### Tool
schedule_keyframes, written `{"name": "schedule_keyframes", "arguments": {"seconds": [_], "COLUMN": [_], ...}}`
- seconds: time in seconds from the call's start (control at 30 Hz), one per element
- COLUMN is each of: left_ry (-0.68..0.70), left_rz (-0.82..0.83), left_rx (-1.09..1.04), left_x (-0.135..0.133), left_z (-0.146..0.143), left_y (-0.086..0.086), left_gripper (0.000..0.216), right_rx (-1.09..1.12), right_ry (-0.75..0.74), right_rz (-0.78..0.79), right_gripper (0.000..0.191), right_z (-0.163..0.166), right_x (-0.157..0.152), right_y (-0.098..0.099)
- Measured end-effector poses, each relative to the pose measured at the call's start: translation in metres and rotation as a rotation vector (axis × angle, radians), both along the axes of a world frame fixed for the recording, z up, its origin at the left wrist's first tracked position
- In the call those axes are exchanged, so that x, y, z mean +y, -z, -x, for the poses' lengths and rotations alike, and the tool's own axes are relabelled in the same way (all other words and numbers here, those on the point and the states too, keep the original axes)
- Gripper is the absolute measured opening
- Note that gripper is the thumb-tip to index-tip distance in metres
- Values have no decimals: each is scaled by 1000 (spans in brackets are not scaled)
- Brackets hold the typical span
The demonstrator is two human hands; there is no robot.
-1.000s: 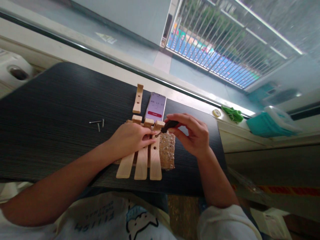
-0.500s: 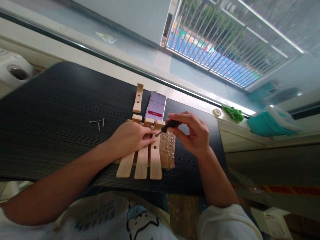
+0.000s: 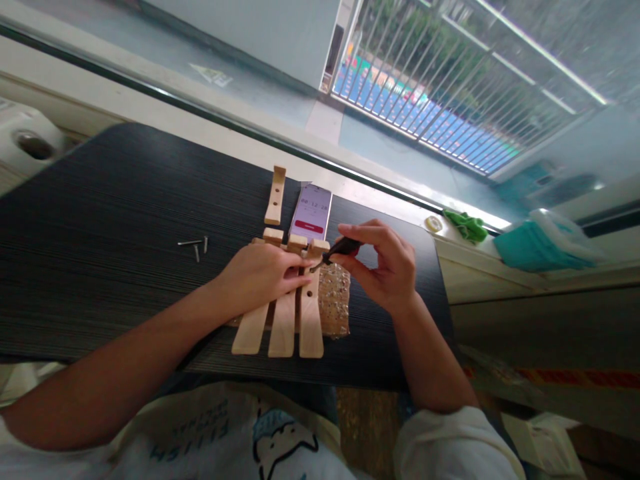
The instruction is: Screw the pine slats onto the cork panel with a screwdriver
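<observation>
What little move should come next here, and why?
Perhaps a small turn of the black-handled screwdriver: the right grip holds it with its tip at the rightmost wooden piece, and the left grip touches that piece, seemingly steadying it. What the tip meets is too small to make out.

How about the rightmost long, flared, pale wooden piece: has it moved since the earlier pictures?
No. The rightmost long, flared, pale wooden piece shows no visible shift relative to the near edge of the black wood-grained table.

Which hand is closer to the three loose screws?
Left. The left hand, resting on the wooden pieces, is right of the screws; the right hand, holding a black-handled tool, is farther right.
</observation>
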State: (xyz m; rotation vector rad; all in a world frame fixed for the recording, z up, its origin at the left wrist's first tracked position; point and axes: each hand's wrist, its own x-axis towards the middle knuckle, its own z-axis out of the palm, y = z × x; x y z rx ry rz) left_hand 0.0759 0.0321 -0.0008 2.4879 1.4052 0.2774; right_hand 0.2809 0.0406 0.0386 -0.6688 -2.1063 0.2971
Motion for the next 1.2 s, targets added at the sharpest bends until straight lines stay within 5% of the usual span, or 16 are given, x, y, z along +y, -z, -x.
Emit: {"name": "schedule_keyframes", "arguments": {"seconds": [0.67,0.93,1.2], "left_ry": [11,10,-6], "left_rz": [-19,-21,6], "left_rx": [-20,-7,-38], "left_x": [0,-1,0], "left_z": [1,1,0], "left_y": [0,0,0], "left_gripper": [36,39,37], "right_rx": [-8,85,-87], "right_ry": [68,-53,-117], "right_rz": [-62,-86,57], "right_gripper": [33,33,38], "right_z": [4,4,-13], "right_x": [-1,2,2], "right_y": [2,5,-9]}}
